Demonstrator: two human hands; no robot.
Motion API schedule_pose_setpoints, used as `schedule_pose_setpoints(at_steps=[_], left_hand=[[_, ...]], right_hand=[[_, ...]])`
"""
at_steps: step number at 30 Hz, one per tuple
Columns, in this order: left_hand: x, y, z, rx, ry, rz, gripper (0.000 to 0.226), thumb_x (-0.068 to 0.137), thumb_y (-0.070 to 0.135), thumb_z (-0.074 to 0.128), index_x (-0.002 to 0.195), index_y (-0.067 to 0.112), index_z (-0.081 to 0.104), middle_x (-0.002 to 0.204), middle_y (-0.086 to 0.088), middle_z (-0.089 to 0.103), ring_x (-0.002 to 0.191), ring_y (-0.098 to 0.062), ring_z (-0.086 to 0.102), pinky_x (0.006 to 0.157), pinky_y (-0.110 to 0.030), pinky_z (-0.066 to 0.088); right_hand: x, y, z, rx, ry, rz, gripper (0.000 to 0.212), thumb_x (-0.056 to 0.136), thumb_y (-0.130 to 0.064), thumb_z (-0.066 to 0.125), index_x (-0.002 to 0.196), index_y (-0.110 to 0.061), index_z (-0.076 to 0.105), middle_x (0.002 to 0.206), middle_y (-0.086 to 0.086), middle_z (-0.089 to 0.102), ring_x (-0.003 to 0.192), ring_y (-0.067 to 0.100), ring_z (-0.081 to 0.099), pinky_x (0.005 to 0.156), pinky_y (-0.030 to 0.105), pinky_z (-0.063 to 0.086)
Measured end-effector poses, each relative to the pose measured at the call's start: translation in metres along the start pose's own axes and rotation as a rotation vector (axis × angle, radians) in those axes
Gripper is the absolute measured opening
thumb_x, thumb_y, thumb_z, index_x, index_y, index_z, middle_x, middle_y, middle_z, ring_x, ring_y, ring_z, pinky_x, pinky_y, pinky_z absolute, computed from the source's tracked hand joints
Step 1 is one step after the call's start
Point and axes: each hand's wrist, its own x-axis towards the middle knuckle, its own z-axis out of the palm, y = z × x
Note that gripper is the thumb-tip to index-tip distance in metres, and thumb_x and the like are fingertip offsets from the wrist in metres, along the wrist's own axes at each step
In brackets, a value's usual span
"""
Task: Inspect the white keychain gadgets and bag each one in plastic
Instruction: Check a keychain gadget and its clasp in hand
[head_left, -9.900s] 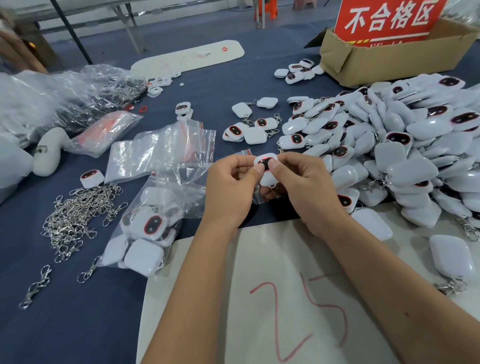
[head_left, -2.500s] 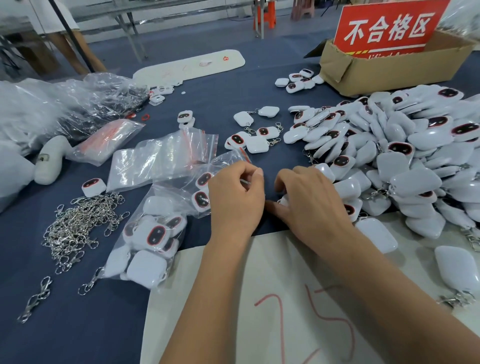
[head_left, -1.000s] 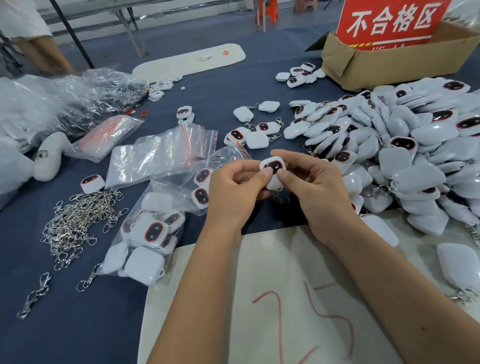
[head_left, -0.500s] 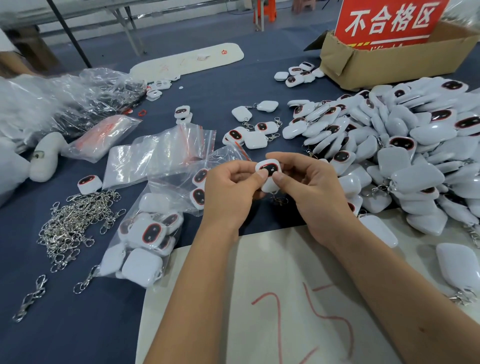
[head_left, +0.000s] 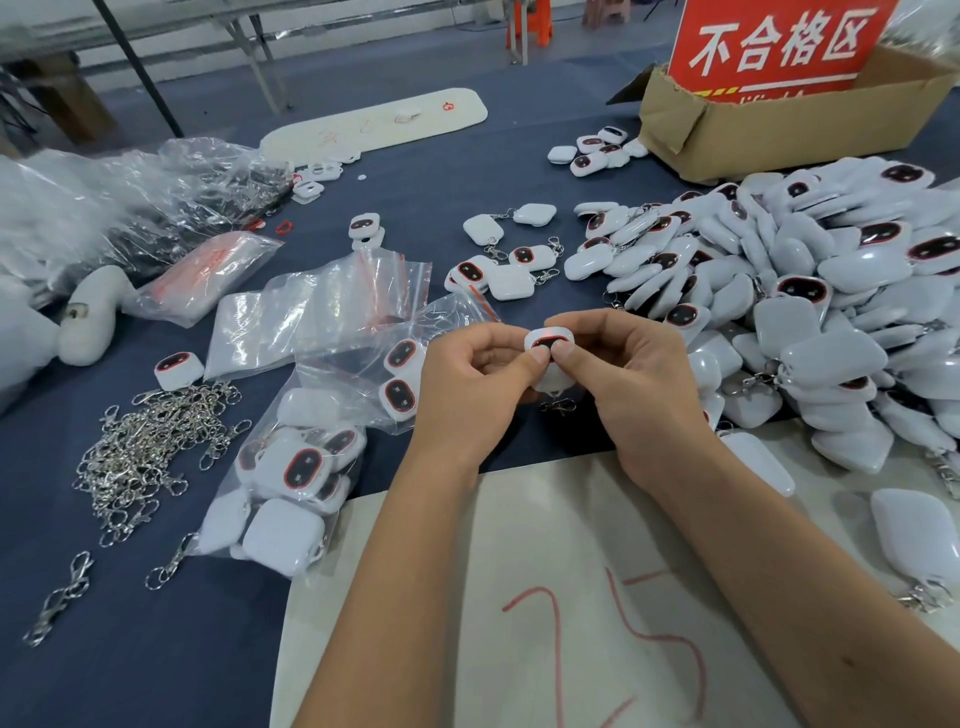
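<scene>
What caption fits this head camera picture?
Both hands, left hand and right hand, pinch one white keychain gadget beside a big pile of gadgets.

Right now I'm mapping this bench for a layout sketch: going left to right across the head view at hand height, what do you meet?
Loose metal clasps → bagged gadgets → left hand → held gadget → right hand → unbagged gadget heap.

Both thumbs cover the lower face of the held gadget (head_left: 548, 347). At upper right, the frame's edge cuts the cardboard box (head_left: 789, 130) and the gadget pile (head_left: 810, 291).
</scene>
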Motion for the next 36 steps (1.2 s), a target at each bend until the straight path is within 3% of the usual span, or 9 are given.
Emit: schedule_pose_setpoints(at_steps=[5,9,12,18,22,29,33,36], left_hand=[[0.0006,-0.0003,0.0007,0.077,-0.038,0.051,0.014,0.084,0.002,0.082,0.094,0.008,0.075,0.073,0.004,0.074,0.069,-0.009,0.069,0.068,-0.023,0.059],[0.0008,0.0004,0.0001,0.023,-0.041,0.011,0.017,0.083,0.000,0.082,0.095,0.009,0.073,0.075,-0.002,0.075,0.068,-0.017,0.071,0.071,-0.033,0.062],[-0.0001,0.0010,-0.0013,-0.058,-0.052,-0.029,0.018,0.084,-0.002,0.080,0.098,0.006,0.071,0.079,-0.011,0.077,0.072,-0.021,0.074,0.069,-0.030,0.063],[0.0017,-0.0013,-0.0003,-0.053,-0.007,-0.050,0.016,0.086,-0.003,0.078,0.098,0.007,0.072,0.083,-0.009,0.075,0.074,-0.018,0.075,0.067,-0.025,0.059],[0.0031,-0.0029,0.0023,-0.006,0.052,-0.035,0.018,0.085,-0.001,0.080,0.099,0.008,0.073,0.088,-0.011,0.076,0.086,-0.028,0.076,0.072,-0.031,0.062],[0.0032,-0.0011,0.0072,-0.032,0.216,0.081,0.017,0.084,0.010,0.084,0.099,0.013,0.075,0.090,-0.001,0.080,0.083,-0.021,0.077,0.078,-0.039,0.064],[0.0050,-0.0009,0.0075,-0.093,0.230,0.099,0.014,0.092,0.007,0.076,0.106,0.008,0.076,0.091,-0.007,0.080,0.079,-0.025,0.076,0.079,-0.042,0.065],[0.0040,-0.0017,0.0076,0.067,0.245,0.219,0.013,0.095,0.014,0.073,0.107,0.014,0.078,0.088,0.002,0.078,0.081,-0.014,0.074,0.078,-0.030,0.061]], right_hand=[[0.0000,0.0013,0.0006,-0.002,0.025,0.005,0.017,0.094,0.001,0.070,0.096,-0.014,0.077,0.086,0.003,0.080,0.075,0.010,0.073,0.068,0.017,0.055],[-0.0005,0.0019,0.0009,-0.004,0.011,0.016,0.013,0.096,-0.004,0.070,0.104,-0.012,0.076,0.092,0.004,0.080,0.081,0.017,0.073,0.075,0.029,0.060],[-0.0009,0.0017,0.0009,0.009,-0.012,0.024,0.013,0.097,-0.004,0.068,0.105,-0.011,0.076,0.094,0.005,0.080,0.085,0.020,0.074,0.084,0.043,0.063],[-0.0018,0.0006,0.0012,0.039,-0.049,0.036,0.019,0.096,-0.008,0.065,0.111,-0.012,0.077,0.100,0.006,0.080,0.092,0.019,0.074,0.085,0.037,0.061],[-0.0011,0.0013,0.0023,0.038,-0.062,0.036,0.025,0.099,0.002,0.062,0.119,-0.008,0.074,0.104,0.008,0.080,0.097,0.018,0.075,0.083,0.030,0.059],[-0.0006,0.0021,0.0051,-0.011,-0.052,0.020,0.018,0.105,-0.007,0.058,0.114,-0.011,0.073,0.094,0.008,0.078,0.078,0.012,0.068,0.066,0.026,0.055],[-0.0018,0.0025,0.0069,-0.076,-0.093,-0.011,0.012,0.103,-0.009,0.063,0.106,-0.012,0.074,0.086,0.007,0.077,0.075,0.011,0.068,0.062,0.022,0.054],[-0.0012,0.0028,0.0072,-0.056,-0.028,-0.017,0.009,0.100,-0.007,0.067,0.099,-0.012,0.074,0.079,0.005,0.075,0.065,0.011,0.064,0.057,0.022,0.053]])
